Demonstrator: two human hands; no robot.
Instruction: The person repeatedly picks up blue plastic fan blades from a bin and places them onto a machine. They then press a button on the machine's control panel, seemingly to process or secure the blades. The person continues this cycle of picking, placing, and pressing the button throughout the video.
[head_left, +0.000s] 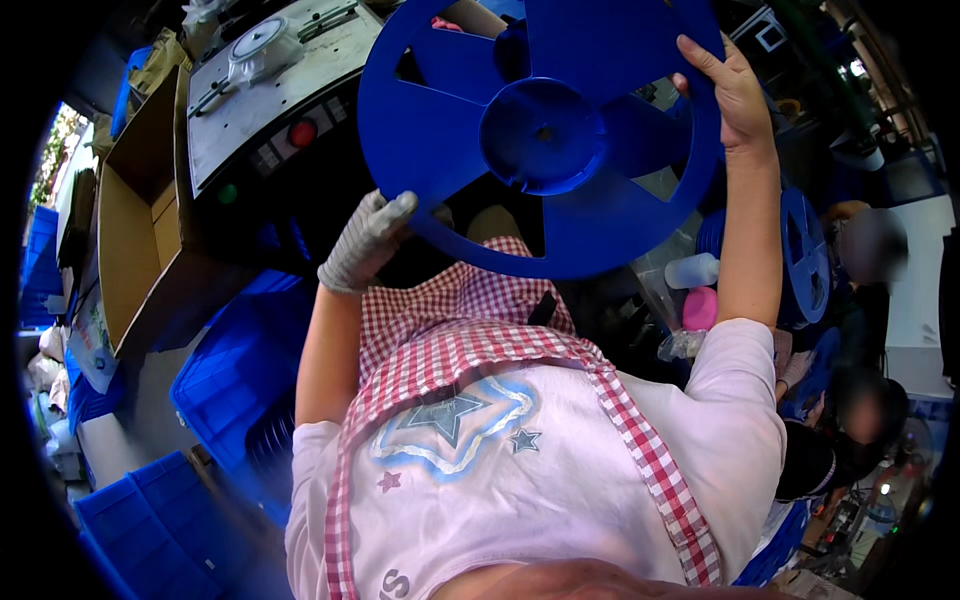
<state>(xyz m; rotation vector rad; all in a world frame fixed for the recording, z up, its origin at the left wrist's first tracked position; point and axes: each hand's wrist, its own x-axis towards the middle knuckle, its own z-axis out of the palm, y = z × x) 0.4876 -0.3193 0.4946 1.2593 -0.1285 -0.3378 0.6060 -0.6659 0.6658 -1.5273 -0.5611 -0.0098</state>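
A large blue plastic reel [610, 225] with a round hub and wide cut-outs is held up in front of me, its flat face toward me. My left hand [368, 240], in a pale knitted glove, grips the lower left rim with its thumb in front; its other fingers are mostly hidden behind. On the upper right, my bare right hand [738, 95] clasps the rim, the thumb and a fingertip showing at a cut-out. The upper edge of the reel runs out of the picture.
Behind the reel stands a machine with a pale top plate [240, 110] and a red button [302, 134]. An open cardboard box [140, 230] and blue crates [160, 525] are at left. Another blue reel [805, 260], a white bottle [692, 271] and other people are at right.
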